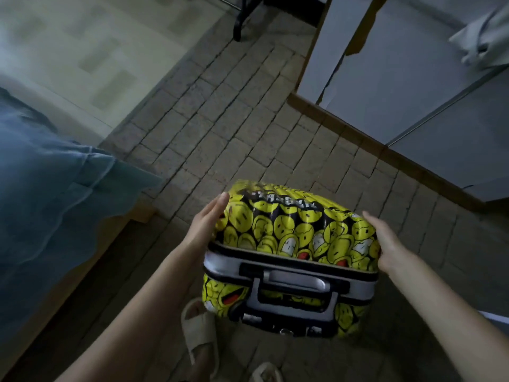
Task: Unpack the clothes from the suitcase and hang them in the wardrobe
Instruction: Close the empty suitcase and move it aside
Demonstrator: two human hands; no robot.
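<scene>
Suitcase (297, 235): yellow smiley shell, 6 o'clock in view, halves look closed, handle (294, 285) facing camera. Cannot tell if resting on floor (220, 119) or lifted; likely being positioned for opening.
Left hand (209, 224) on its 9 o'clock side, right hand (385, 244) on 3 o'clock side: fingers extended, palms pressed flat, squeezing case between them, nothing curled round.
Wardrobe (413, 92) at 1 o'clock, near: short carry for clothes.
Bed (55, 188) at 9 o'clock.
Slippered foot (201, 332) at 7 o'clock.

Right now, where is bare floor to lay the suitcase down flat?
Bare tiled floor lies beyond the suitcase, between the blue bed cover on the left, the wardrobe on the right and a dark furniture leg farther on. It is crowded near the slippers.
</scene>
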